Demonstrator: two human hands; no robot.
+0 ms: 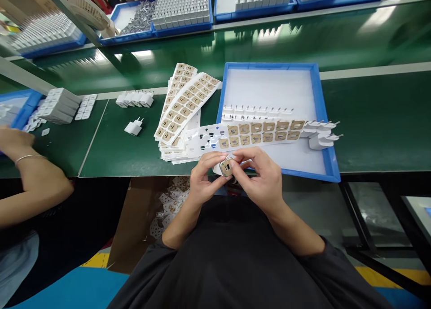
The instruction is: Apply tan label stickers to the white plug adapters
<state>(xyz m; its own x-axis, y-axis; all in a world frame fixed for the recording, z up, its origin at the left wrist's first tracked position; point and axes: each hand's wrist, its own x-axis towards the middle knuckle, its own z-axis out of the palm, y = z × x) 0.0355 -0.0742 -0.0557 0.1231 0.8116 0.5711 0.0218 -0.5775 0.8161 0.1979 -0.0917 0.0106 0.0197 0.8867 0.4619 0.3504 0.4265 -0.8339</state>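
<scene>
Between my two hands, at the bench edge, is a white charger plug (226,167) with a tan sticker on the end that faces me. My left hand (206,176) is closed around its left side. My right hand (259,174) pinches at its right edge, thumb and fingertips on the sticker. Just beyond my hands, a sheet of tan stickers (256,133) lies across the blue tray (323,107), its left part peeled bare. Rows of white charger plugs (259,112) stand in the tray, and a few more (321,136) lie at its right side.
Stacked sticker sheets (185,105) lie left of the tray. Loose charger plugs (134,127) and white blocks (60,106) sit farther left. A co-worker's arm (37,179) reaches in at the left. Trays of plugs (182,8) line the shelf. A cardboard box (134,224) stands below.
</scene>
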